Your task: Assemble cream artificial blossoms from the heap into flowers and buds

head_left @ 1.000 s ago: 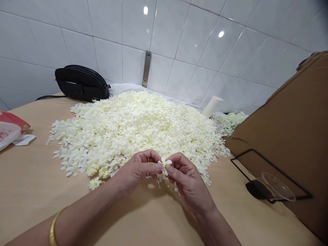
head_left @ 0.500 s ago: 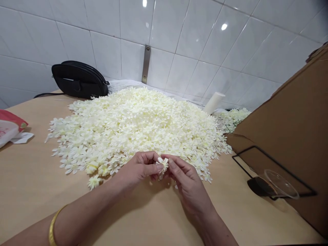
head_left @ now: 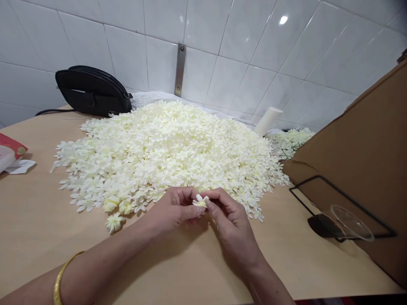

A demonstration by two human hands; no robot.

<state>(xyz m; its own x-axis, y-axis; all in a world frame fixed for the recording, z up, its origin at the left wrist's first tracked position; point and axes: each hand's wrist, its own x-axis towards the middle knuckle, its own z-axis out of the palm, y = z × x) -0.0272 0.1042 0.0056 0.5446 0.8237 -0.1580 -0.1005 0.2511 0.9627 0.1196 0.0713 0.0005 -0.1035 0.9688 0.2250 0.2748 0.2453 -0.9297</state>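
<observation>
Between my two hands is a small white artificial flower (head_left: 199, 201) with a pale yellow centre. My left hand (head_left: 176, 207) pinches it from the left, thumb on top. From the right, the thumb and fingertips of my right hand (head_left: 230, 220) close on the petals. The undersides of the flower and the curled fingers are partly hidden. Just beyond my hands lies a large heap of loose cream-white flowers (head_left: 178, 144). Several thicker, layered flower heads (head_left: 115, 222) sit left of my hands, near my left forearm.
A black bag (head_left: 92, 93) stands at the back left against the tiled wall. At the left edge lies a red and white packet (head_left: 11, 150). A white roll (head_left: 268, 120) leans behind the heap. To the right are a cardboard box (head_left: 356, 161) and a black wire frame (head_left: 346, 203).
The flower in my hands has tipped to lie flatter, its petals now facing up. My right fingertips have shifted slightly on it. The camera view has moved a little.
</observation>
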